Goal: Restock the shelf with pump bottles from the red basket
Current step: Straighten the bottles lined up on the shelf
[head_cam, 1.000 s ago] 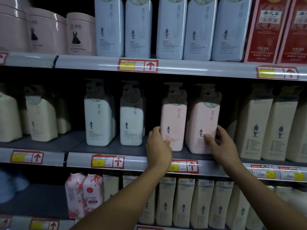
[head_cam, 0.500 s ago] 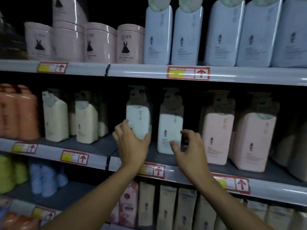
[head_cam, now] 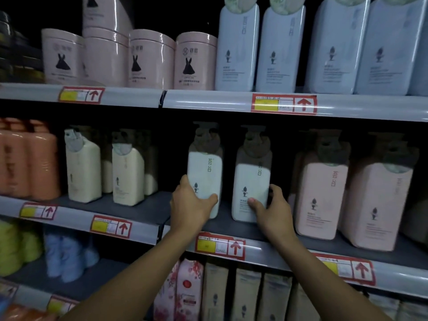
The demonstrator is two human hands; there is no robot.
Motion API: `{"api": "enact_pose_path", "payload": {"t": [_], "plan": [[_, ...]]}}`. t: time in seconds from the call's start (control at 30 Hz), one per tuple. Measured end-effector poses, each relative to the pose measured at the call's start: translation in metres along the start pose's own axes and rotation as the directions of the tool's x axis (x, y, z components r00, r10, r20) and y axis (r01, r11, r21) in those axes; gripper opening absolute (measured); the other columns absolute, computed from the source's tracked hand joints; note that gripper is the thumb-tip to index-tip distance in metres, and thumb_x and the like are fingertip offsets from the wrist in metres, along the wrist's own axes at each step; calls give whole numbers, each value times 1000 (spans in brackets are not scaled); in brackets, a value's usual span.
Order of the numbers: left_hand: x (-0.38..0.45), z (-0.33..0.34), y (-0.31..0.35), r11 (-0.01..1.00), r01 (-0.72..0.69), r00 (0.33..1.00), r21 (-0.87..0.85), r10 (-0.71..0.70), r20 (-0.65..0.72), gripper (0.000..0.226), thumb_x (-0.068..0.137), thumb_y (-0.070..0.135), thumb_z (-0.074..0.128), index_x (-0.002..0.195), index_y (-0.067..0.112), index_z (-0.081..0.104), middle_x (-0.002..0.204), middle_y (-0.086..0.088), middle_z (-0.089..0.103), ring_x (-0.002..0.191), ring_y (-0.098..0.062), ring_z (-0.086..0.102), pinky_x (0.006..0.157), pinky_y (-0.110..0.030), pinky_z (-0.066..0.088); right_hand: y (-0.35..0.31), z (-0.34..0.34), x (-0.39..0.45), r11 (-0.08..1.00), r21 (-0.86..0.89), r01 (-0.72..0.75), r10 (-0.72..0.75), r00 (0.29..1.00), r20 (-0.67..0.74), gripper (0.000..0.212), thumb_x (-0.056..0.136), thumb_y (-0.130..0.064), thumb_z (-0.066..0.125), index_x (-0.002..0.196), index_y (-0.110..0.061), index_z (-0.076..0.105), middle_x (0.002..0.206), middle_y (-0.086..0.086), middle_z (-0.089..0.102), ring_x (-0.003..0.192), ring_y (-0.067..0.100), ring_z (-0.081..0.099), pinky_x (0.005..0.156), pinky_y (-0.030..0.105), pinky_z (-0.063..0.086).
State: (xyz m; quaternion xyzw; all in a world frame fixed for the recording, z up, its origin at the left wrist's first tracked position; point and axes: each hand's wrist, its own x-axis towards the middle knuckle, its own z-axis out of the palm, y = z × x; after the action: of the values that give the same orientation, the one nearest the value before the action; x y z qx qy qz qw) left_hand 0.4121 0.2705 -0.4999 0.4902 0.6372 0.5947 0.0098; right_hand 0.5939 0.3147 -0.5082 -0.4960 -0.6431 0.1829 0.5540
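Two white pump bottles stand upright side by side on the middle shelf (head_cam: pixel 148 209). My left hand (head_cam: pixel 190 208) grips the lower part of the left white bottle (head_cam: pixel 205 172), thumb across its front. My right hand (head_cam: pixel 269 210) grips the lower right side of the right white bottle (head_cam: pixel 251 181), thumb on its front. Two pink pump bottles (head_cam: pixel 322 195) stand to the right of them on the same shelf. The red basket is out of view.
Cream bottles (head_cam: pixel 83 172) and orange bottles (head_cam: pixel 27 161) fill the middle shelf's left. The top shelf carries pink tubs (head_cam: pixel 150 61) and pale blue bottles (head_cam: pixel 236 49). Beige packs (head_cam: pixel 215 295) and blue and green items sit on the bottom shelf. Bare shelf lies between cream and white bottles.
Both hands left the two pink bottles, moved left, and now grip the two white bottles. The view shifted left and closer.
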Motion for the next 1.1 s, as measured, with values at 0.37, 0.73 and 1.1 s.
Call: {"api": "enact_pose_path", "payload": {"t": [0.37,0.73,1.1], "plan": [[-29,1,11,999,12,993,42,-7,-114,90,79,38,80,150,8,34,153,-13,39,138,-32,37,106,-47,41,-22,-28,-23,998,2,59,-58,998,-32,69,93,-37,68,150,-13,37,145,8,52,131,24,53,102,30,42],[-199,113,183,866,-276,900,-416,385,206,22,85,18,71,102,25,59,100,3,65,88,-18,64,77,-41,56,28,-234,-83,979,-136,150,-181,949,-257,24,94,-29,66,115,-17,65,111,-2,67,100,11,65,84,26,54],[-274,229,281,916,-186,903,-357,302,305,45,82,21,78,120,16,55,121,-4,58,108,-24,59,90,-37,50,165,-459,-58,960,-105,-259,153,804,-575,52,88,-27,74,135,-14,58,127,2,63,113,21,61,98,41,52]]}}
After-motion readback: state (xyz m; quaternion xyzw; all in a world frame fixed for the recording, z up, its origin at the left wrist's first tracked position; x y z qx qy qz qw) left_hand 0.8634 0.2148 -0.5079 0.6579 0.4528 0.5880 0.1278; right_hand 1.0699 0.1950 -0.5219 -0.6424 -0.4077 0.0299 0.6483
